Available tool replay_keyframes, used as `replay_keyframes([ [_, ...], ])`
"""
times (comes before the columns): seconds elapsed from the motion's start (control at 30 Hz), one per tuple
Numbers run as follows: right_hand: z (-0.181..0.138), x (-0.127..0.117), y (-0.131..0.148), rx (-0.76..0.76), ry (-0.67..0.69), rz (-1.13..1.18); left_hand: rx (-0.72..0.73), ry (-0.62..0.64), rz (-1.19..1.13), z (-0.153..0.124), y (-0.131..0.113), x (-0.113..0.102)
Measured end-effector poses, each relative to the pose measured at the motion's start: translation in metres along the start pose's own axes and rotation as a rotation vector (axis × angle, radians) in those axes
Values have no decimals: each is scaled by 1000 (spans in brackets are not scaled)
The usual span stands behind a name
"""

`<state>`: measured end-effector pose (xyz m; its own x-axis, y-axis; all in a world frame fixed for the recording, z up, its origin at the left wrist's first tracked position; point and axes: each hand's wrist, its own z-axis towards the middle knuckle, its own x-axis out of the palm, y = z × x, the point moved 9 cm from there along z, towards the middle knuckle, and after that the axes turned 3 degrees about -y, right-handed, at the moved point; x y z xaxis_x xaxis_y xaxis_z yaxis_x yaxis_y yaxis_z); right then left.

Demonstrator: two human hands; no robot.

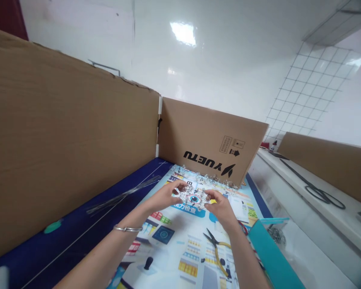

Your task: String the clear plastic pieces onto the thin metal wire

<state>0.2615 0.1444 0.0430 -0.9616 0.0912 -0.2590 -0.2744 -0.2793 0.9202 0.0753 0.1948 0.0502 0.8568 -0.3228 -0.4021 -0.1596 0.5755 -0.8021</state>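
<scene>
Both my hands meet over the printed mat (180, 249) and hold a small clear beaded ornament (194, 197) between them. My left hand (166, 195) pinches its left side, with a thin silver bangle (128, 229) on that wrist. My right hand (221, 205) grips its right side with curled fingers. More clear crystal pieces (204, 178) lie in a row on the mat just beyond my hands, near the box wall.
Cardboard walls stand on the left (63, 140) and at the back (210, 140), marked YUETU. A bundle of thin wires (123, 195) lies on the dark blue cloth. Yellow-handled pliers (218, 251) rest on the mat. A teal box (270, 253) is at the right; black cable (319, 192) beyond.
</scene>
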Motion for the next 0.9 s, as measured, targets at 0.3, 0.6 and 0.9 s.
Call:
replay_keyframes([
  [0.3,-39,29,-25,-9,70,-247,-1,76,124,-50,13,9],
  [0.6,-59,47,-44,-22,132,-377,10,99,155,-77,42,23],
  [0.9,-67,39,-40,14,163,-342,-6,151,167,-84,54,31],
])
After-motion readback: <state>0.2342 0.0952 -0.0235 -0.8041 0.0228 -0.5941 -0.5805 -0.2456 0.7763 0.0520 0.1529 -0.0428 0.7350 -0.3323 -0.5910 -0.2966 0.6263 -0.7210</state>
